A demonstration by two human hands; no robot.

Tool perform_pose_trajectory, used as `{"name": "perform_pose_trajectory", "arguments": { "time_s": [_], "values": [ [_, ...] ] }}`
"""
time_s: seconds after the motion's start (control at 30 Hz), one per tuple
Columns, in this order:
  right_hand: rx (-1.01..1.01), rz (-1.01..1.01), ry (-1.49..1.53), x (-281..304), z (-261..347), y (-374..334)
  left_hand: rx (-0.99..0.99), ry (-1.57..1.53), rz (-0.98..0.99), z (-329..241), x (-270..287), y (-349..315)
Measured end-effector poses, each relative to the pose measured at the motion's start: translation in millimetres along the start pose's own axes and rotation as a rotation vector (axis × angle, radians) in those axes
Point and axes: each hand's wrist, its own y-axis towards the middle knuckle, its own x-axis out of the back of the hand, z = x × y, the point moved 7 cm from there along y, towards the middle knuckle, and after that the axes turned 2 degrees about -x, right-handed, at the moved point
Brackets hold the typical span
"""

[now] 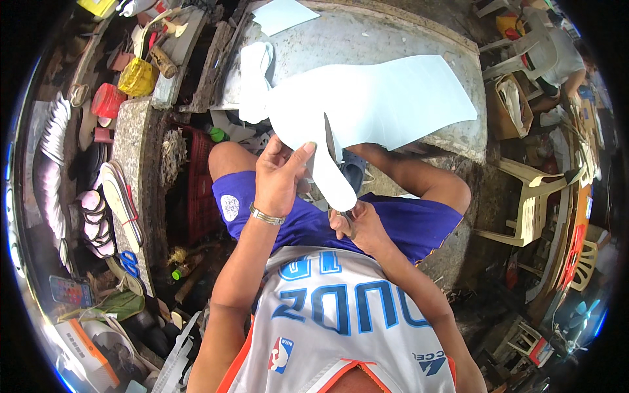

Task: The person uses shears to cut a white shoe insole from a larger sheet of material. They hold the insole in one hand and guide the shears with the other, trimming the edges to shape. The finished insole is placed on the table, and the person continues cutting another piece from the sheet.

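Observation:
A large white sheet (386, 98) lies on the worktable and hangs over its near edge toward my lap. My left hand (282, 173) pinches it at that edge, thumb on top. From the sheet a rounded, sole-shaped strip (334, 180) reaches down toward my right hand (360, 226). That hand is closed around what look like scissors, mostly hidden under the strip. Their dark pointed blade (329, 134) shows at a slit in the sheet, beside the strip. Left of the sheet rests a small pile of white sole-shaped pieces (255, 82).
The worn grey worktable (452, 42) carries another white piece (282, 14) at its far end. On the left bench are shoe soles (118, 196), blue-handled scissors (129, 264) and a yellow container (137, 76). Plastic chairs (524, 209) and another person (563, 59) are at right.

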Motion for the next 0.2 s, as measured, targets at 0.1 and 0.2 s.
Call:
{"name": "perform_pose_trajectory", "arguments": {
  "time_s": [0.1,0.2],
  "values": [
    [0.022,-0.002,0.012,2.3,0.4,0.0,-0.037,0.024,0.007,1.8,1.0,-3.1],
    [0.006,-0.011,-0.018,6.2,-1.0,0.1,-0.048,0.060,0.021,6.1,3.9,-3.8]
  ]
}}
